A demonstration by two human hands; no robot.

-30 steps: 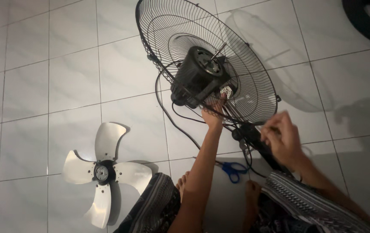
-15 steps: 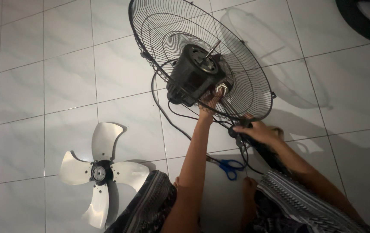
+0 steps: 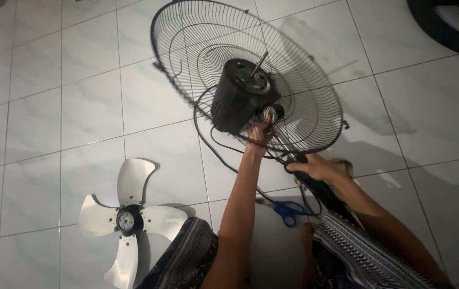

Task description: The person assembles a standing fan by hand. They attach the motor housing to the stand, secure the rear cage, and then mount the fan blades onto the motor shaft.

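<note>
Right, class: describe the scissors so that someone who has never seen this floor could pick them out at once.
Start at the big round wire fan guard with the black motor in its middle, and follow the dark pole down toward the person. The scissors lie flat on the white tiled floor just left of that pole, between the two forearms. Their bright blue handles are the only strong colour there.

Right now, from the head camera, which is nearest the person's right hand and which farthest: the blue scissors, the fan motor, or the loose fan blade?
From the right hand:
1. Blue scissors, just below, on the floor.
2. Fan motor, up-left, inside the wire guard.
3. Loose fan blade, far left on the tiles.
</note>
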